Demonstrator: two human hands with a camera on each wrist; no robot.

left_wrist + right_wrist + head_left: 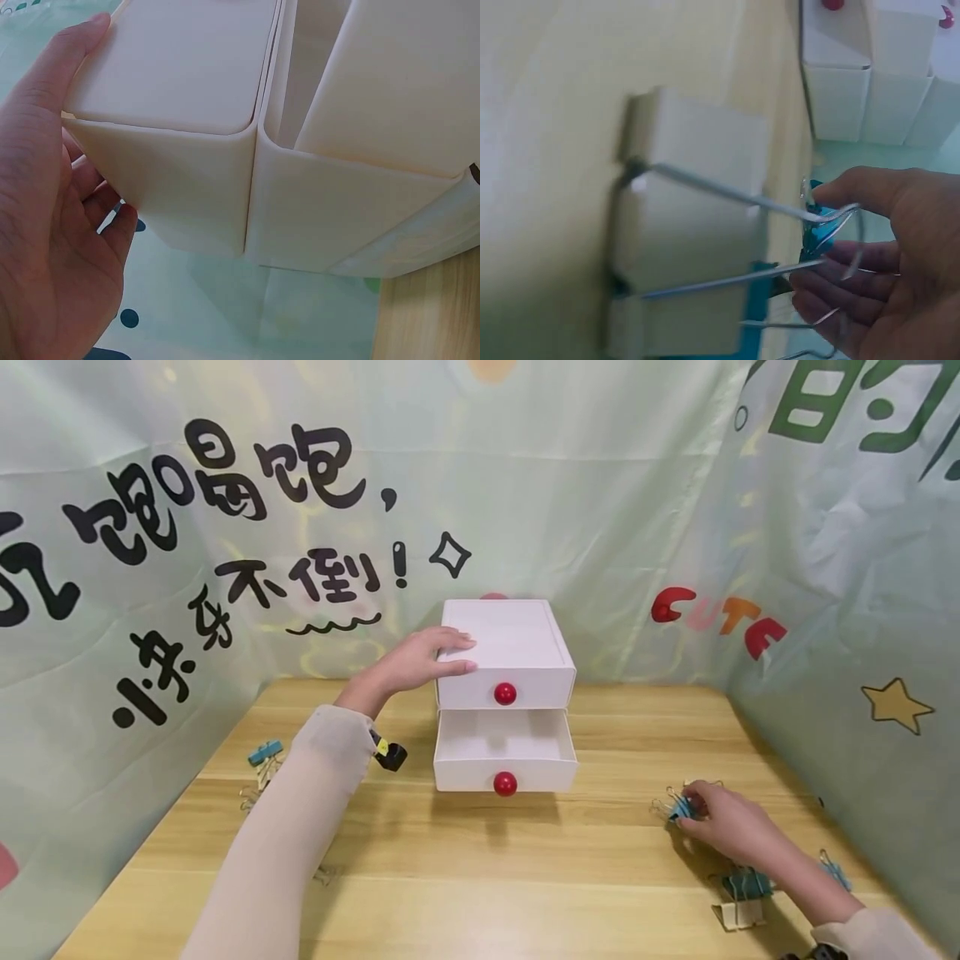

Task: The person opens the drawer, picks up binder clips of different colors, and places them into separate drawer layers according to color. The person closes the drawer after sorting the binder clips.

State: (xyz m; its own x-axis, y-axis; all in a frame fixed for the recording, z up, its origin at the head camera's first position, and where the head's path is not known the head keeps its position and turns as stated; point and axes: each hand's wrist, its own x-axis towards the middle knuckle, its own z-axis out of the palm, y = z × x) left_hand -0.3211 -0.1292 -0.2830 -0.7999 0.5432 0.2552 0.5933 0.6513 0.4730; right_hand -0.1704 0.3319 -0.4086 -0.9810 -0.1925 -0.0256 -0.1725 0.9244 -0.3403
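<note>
A white drawer box (504,635) with two drawers and red knobs stands at the back middle of the table. Its lower drawer (504,775) is pulled out, and bare floor shows inside it. My left hand (420,660) rests on the box's upper left edge, fingers lying over the top and thumb at the front; in the left wrist view the hand (64,195) lies along that edge. Over at the right, my right hand (738,827) pinches a blue binder clip (681,808) between thumb and fingers. That same blue clip (823,229) shows partly behind wire handles in the right wrist view.
Near my right forearm lie a teal binder clip (747,883), a cream one (738,914) and another blue one (835,870). More clips, one of them a blue clip (265,752), lie at the left beside my sleeve. A printed cloth (600,527) hangs behind the table.
</note>
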